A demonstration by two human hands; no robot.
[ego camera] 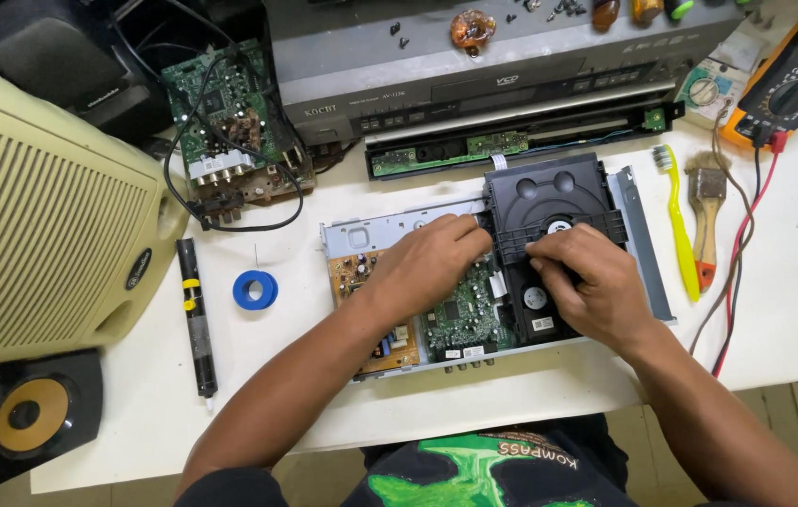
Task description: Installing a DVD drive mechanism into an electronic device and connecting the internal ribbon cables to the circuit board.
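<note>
Under both hands: black disc drive [549, 202]; L hand [432, 258] pinches edge, R hand [587, 282] presses top.

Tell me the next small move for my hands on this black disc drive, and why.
Probably lift the black disc drive gently. Both hands already grip it: the left hand at its left edge, the right hand on its front. It sits in the open metal chassis beside the green circuit board, so raise it slowly.
</note>
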